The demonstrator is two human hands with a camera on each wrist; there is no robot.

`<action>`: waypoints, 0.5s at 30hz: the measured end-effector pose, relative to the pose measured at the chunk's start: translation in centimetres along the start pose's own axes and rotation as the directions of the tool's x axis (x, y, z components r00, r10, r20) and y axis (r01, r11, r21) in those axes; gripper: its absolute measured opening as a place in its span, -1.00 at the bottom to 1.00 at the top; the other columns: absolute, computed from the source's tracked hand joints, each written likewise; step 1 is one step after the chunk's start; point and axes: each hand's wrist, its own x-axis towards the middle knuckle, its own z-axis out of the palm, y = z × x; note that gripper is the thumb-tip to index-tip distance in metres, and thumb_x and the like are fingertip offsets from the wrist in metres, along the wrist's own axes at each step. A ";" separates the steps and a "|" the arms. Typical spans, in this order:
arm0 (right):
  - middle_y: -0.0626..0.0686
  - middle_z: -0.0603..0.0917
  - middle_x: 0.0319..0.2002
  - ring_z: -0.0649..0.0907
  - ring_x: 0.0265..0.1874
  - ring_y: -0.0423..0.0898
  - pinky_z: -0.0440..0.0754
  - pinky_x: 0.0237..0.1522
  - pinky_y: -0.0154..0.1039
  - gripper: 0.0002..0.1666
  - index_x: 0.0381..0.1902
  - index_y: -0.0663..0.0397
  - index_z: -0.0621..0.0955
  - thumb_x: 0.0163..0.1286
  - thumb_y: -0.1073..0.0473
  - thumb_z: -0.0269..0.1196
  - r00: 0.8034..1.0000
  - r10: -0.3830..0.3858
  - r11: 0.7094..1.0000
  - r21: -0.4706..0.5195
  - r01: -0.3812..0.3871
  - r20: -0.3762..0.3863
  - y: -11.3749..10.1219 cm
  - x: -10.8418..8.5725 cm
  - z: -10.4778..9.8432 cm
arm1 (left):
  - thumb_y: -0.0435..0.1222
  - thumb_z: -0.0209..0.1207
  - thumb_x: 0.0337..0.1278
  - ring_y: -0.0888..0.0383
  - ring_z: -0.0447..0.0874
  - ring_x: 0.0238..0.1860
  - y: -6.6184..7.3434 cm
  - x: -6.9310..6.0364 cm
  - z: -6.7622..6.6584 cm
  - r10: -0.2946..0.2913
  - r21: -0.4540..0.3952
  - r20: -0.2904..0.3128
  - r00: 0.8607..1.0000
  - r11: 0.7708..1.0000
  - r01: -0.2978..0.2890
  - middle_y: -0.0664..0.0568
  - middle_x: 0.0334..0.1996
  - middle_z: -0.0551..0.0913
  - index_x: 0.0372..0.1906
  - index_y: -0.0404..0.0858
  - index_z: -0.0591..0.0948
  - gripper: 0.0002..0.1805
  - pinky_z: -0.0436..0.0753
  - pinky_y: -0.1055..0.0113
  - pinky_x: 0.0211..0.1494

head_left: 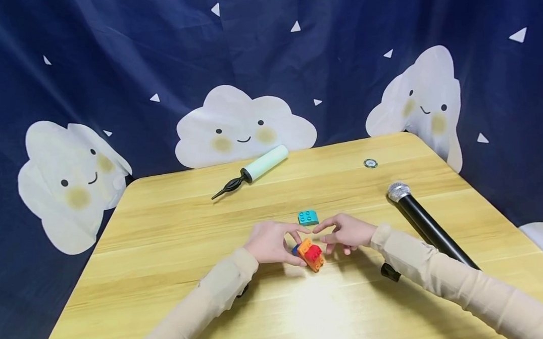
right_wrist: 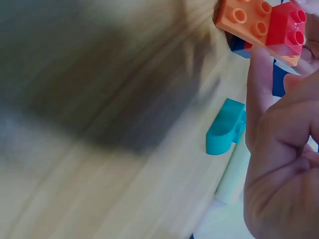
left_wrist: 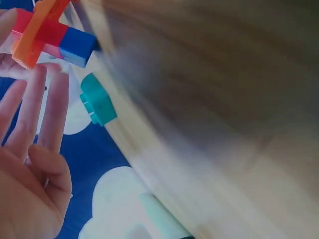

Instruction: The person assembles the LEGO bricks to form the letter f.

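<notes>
Near the table's middle is a small joined set of toy building bricks [head_left: 311, 257] in orange, red and blue, standing tilted. My left hand [head_left: 271, 242] curves round its left side, thumb at the near edge and fingers beyond, and appears to pinch it; the exact contact is partly hidden. To the right, my right hand [head_left: 349, 233] grips nothing. Its index finger [right_wrist: 256, 92] is extended close to the orange brick [right_wrist: 242, 20]; whether it touches cannot be told. Just beyond both hands lies a teal brick [head_left: 308, 218], studs up.
A mint-green hand pump [head_left: 265, 164] with a black nozzle lies at the table's far side. A round chip [head_left: 370, 163] is at the back right. The black microphone [head_left: 430, 223] lies beside my right forearm. A dark blue curtain [head_left: 339, 45] hangs behind the table.
</notes>
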 end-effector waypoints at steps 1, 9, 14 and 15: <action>0.13 0.73 -0.50 0.41 -0.88 -0.29 0.22 -0.79 -0.47 -0.54 0.22 0.24 0.48 0.39 0.23 0.13 1.000 -0.003 1.000 0.000 0.003 0.010 0.1 0.0 0.0 | 0.21 0.45 -0.38 0.58 0.42 -0.65 0.1 0.2 -0.1 0.019 0.009 0.022 1.000 1.000 -0.019 0.53 -0.35 0.65 0.07 0.24 0.60 -0.31 0.31 0.47 -0.53; 0.17 0.73 -0.53 0.39 -0.88 -0.28 0.18 -0.79 -0.48 -0.57 0.20 0.21 0.50 0.40 0.23 0.10 1.000 0.020 1.000 0.007 -0.020 0.023 0.6 0.2 0.3 | 0.23 0.43 -0.35 0.53 0.39 -0.59 0.4 0.8 0.3 0.074 0.041 0.044 0.996 0.996 -0.076 0.48 -0.37 0.70 -0.07 0.28 0.69 -0.46 0.29 0.46 -0.42; 0.10 0.72 -0.58 0.37 -0.88 -0.29 0.16 -0.79 -0.48 -0.58 0.19 0.21 0.50 0.42 0.21 0.09 0.999 0.037 0.999 0.019 -0.037 0.030 0.7 0.1 0.2 | 0.23 0.44 -0.39 0.57 0.45 -0.56 0.1 0.6 0.5 0.032 -0.011 0.005 0.999 0.999 -0.032 0.48 -0.52 0.66 -0.17 0.25 0.72 -0.51 0.32 0.46 -0.41; 0.09 0.72 -0.58 0.36 -0.88 -0.30 0.16 -0.79 -0.48 -0.58 0.19 0.21 0.50 0.42 0.21 0.09 0.999 0.039 0.999 0.023 -0.040 0.030 0.8 0.1 0.1 | 0.22 0.45 -0.40 0.56 0.46 -0.55 0.0 0.6 0.5 0.014 -0.031 -0.004 1.000 0.999 -0.014 0.47 -0.53 0.66 -0.18 0.24 0.72 -0.51 0.33 0.46 -0.41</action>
